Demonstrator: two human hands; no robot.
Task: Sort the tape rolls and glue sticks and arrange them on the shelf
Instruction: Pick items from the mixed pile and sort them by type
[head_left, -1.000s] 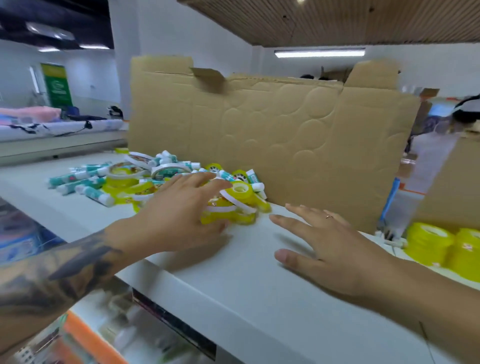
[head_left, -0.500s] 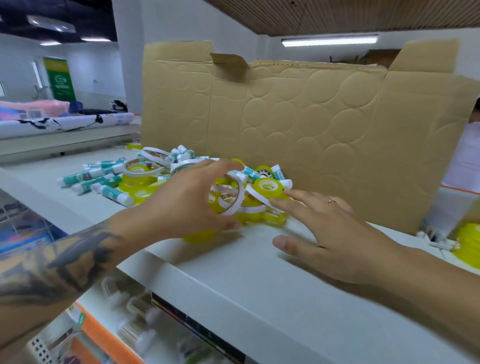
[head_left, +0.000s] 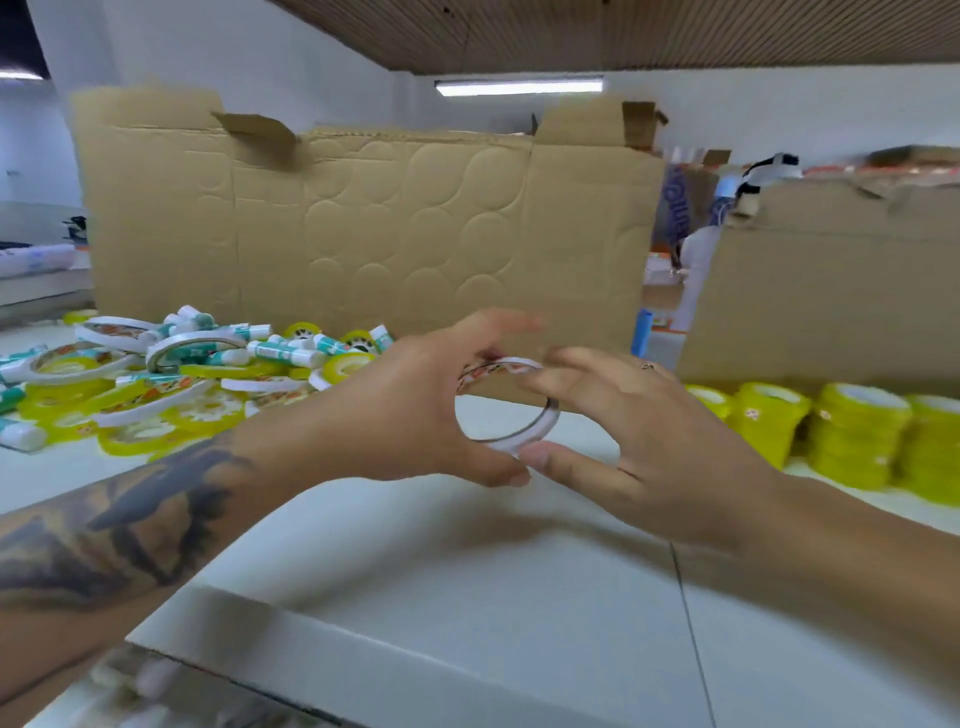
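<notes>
**A:** Where is the tape roll right now?

**B:** A thin white tape roll (head_left: 506, 405) stands on edge in the air above the white shelf top (head_left: 467, 597), near frame centre. The left hand (head_left: 410, 410) has it from the 9 o'clock side, fingers curled over the top rim and thumb under the bottom rim. The right hand (head_left: 639, 441) meets it from 3 o'clock, fingers spread and loosely bent, thumb tip touching the lower rim beside the left thumb. I cannot tell whether the right hand truly grips it or only touches; the fingers are blurred.

**A:** What lies around them?

**B:** At 9 to 10 o'clock from the hands a mixed pile (head_left: 171, 379) sits on the shelf top: yellow tape rolls, thin white rolls and teal-and-white glue sticks (head_left: 283, 353), jumbled together. At 3 o'clock, well apart from the pile, stacked yellow rolls (head_left: 857, 436) stand in a row. Behind everything, at 12 o'clock, an upright cardboard sheet (head_left: 363, 223) walls off the back; a second cardboard box (head_left: 821, 291) stands at 2 o'clock behind the stacks.

**A:** Does anything block the way?

**B:** The shelf surface directly under the hands is bare.

**A:** Any readable writing?

**B:** The rolls carry orange-printed labels, too blurred to read.
</notes>
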